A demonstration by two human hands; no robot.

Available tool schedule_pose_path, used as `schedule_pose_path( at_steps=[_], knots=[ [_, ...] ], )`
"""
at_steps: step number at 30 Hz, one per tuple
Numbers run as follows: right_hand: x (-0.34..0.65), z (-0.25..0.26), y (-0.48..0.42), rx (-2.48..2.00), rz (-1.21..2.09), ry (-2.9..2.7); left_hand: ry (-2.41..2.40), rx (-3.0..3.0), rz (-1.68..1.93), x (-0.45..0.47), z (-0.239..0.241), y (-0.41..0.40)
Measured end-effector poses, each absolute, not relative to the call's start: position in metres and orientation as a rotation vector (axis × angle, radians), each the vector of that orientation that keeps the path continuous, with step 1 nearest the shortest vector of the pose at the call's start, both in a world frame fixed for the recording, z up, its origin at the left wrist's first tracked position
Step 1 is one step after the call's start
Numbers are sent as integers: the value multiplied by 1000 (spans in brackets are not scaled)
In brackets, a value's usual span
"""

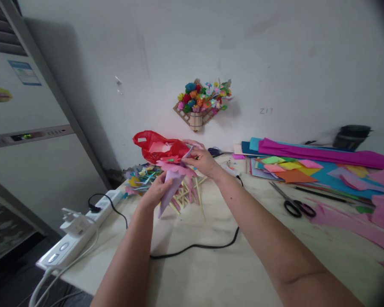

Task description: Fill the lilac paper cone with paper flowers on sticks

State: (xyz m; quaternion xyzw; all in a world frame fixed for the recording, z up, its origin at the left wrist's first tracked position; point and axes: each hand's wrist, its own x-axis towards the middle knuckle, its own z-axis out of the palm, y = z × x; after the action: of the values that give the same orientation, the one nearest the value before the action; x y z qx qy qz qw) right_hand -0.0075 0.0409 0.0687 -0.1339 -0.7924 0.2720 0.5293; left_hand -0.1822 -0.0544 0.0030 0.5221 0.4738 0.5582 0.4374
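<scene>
The left hand (155, 190) grips a purple paper cone (171, 192) around its middle, holding it tilted above the table (211, 264). The right hand (205, 161) pinches at the pink paper flower (174, 165) sitting in the cone's mouth. Wooden sticks (187, 196) lie just under the cone, and a red plastic bag (153, 147) stands behind it. A power strip (83, 226) rests at the table's left edge, with a black cable (195, 246) curving across the surface. Scissors (292, 204) lie to the right, near the coloured paper sheets (294, 168). A basket of paper flowers (201, 102) hangs on the wall.
</scene>
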Motion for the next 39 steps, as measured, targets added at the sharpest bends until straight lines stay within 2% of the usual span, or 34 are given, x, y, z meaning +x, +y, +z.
schedule_pose_path(
  at_steps=[8,26,31,39],
  knots=[
    [-9,63,39,-306,730,-1909,1070,1245,1350,-194,-8,-47],
    [-6,60,36,-261,683,-1887,1047,1186,1364,-189,-1,-46],
    [4,59,33,-253,844,-1781,1061,1206,1349,-192,-3,-45],
    [14,60,24,-250,553,-1914,1051,1116,1399,-186,-2,-44]
  ],
)
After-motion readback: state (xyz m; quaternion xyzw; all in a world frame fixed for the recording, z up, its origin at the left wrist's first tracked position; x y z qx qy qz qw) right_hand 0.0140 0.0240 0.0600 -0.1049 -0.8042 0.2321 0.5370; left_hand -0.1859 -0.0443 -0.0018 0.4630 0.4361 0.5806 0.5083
